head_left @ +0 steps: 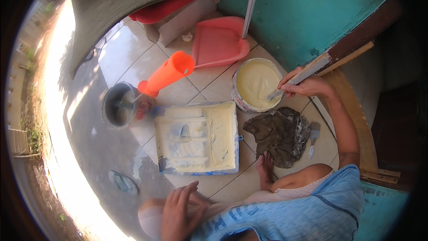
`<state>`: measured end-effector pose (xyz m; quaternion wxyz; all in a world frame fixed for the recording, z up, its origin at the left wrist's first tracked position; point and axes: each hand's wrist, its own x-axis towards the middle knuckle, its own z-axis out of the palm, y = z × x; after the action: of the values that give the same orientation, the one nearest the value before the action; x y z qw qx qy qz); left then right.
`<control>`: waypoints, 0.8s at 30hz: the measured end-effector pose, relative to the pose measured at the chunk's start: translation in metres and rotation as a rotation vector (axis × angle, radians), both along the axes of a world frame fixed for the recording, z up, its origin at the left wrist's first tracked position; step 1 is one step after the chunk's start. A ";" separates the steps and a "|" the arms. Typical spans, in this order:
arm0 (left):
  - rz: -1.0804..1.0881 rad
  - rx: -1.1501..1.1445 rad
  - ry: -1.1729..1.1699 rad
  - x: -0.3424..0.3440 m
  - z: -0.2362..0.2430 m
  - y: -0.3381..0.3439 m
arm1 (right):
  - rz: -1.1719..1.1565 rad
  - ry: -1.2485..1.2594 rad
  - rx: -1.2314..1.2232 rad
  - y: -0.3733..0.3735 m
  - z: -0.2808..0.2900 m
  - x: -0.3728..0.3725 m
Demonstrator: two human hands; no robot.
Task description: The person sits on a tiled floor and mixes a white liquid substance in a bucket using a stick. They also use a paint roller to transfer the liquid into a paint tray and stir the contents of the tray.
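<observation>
My right hand (303, 87) grips a flat, pale paint-smeared stick (314, 67), its lower end over a white bucket (253, 82) of cream paint. My left hand (180, 205) hovers by my knee with bent fingers apart, holding nothing. Between them lies a paint tray (218, 140) with cream paint over its ridges and blue edges. A dark, crumpled rag (274, 136) is beside the bucket, with a paintbrush (313, 138) to its right. Left of the tray stand a grey container (111, 107) with cloudy liquid and an orange tube-shaped object (167, 73) with a handle end I cannot make out.
A pink dustpan (216, 42) with an upright handle sits on the tiles (223, 187) against a teal wall (290, 9). A wooden strip (345, 58) and board are at the right. A flip-flop (122, 183) lies left; a grey overhanging surface (98, 4) is at upper left.
</observation>
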<state>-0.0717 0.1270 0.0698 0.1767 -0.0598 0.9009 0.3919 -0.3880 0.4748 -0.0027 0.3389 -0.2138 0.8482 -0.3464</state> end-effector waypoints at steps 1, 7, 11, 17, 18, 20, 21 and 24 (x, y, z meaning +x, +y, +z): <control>-0.003 -0.007 0.008 0.001 0.000 0.000 | -0.056 0.087 0.028 0.001 -0.002 -0.001; -0.011 0.000 0.015 0.002 0.001 0.001 | 0.031 0.586 -0.124 -0.013 -0.026 0.003; 0.002 -0.011 0.033 0.005 0.002 0.002 | -0.061 0.043 0.011 -0.012 0.001 0.008; -0.005 -0.013 0.020 0.004 0.004 0.003 | -0.070 0.608 0.055 -0.004 -0.014 0.005; -0.003 -0.010 0.019 0.004 0.004 0.003 | -0.026 0.587 -0.010 -0.008 -0.021 0.005; -0.006 -0.007 0.034 0.004 0.002 0.003 | 0.059 0.545 -0.138 -0.014 -0.028 0.008; -0.003 -0.010 0.040 0.005 0.001 0.003 | 0.034 0.391 -0.092 -0.015 -0.023 0.010; -0.002 -0.104 0.039 0.007 -0.006 0.004 | 0.015 0.099 0.051 -0.014 0.003 0.013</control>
<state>-0.0649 0.1314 0.0636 0.1564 -0.0604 0.9234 0.3453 -0.3753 0.4604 0.0007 0.3045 -0.2282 0.8709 -0.3110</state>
